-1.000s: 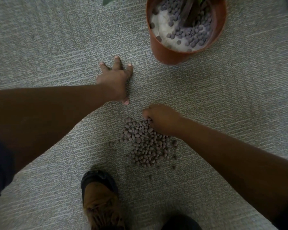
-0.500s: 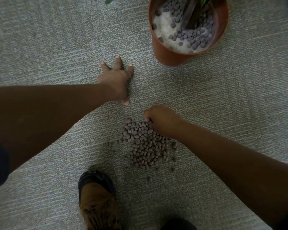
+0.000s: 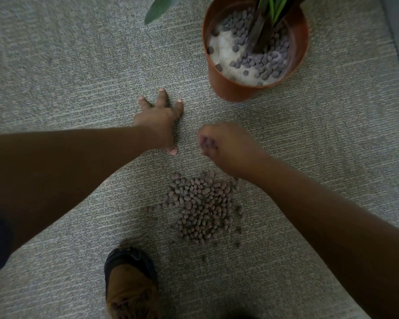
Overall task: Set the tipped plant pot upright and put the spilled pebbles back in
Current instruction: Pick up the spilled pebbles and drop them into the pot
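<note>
While the left hand (image 3: pixel 158 119) presses flat with spread fingers on the carpet (image 3: pixel 67 72), the right hand (image 3: pixel 226 146) clutches a few pebbles between the spilled pebbles (image 3: pixel 199 208) and the upright pot (image 3: pixel 230 88).

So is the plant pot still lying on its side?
No, the plant pot stands upright on the carpet, its open top with pebbles facing up.
</note>
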### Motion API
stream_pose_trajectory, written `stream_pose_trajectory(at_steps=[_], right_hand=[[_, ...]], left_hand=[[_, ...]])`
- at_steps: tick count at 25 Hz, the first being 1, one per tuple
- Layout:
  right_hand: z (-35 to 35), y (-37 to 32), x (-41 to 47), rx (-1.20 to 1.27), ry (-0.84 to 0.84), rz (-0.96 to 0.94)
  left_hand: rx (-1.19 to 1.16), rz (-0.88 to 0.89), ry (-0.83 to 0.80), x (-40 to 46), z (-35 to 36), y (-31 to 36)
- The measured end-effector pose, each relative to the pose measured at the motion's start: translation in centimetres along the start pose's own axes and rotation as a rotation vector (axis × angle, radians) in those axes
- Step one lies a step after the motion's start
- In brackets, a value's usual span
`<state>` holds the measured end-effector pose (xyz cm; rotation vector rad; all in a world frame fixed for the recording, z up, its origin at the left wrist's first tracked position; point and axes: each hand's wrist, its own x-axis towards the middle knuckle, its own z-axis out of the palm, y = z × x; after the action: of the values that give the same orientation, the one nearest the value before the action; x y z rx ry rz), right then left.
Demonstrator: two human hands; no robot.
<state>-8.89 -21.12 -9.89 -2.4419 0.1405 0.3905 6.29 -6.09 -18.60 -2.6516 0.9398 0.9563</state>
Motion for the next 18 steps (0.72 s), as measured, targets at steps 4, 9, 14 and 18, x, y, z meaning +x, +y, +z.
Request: stream_pose_trajectory(at_steps=[4,9,14,18], right_hand=[[-6.3,-0.2,2.8,0.145,0.438,-0.047],[-6.2,2.5,4.4,0.222,0.599,0.094],[-4.2,2.9,3.7,0.079,0.901,-0.080],[0.7,2.8,1.6,-0.070,0.660,-0.195]], left_hand=[[-0.018,0.001,-0.017,-0.2,-0.4,0.1],[-0.022,-0.017,-0.025,-0.3,-0.5,0.3],[-0.033,-0.018,-0.025,-0.3,-0.5,0.3],[-0.027,-0.025,-0.023,-0.4,-0.6,0.4]])
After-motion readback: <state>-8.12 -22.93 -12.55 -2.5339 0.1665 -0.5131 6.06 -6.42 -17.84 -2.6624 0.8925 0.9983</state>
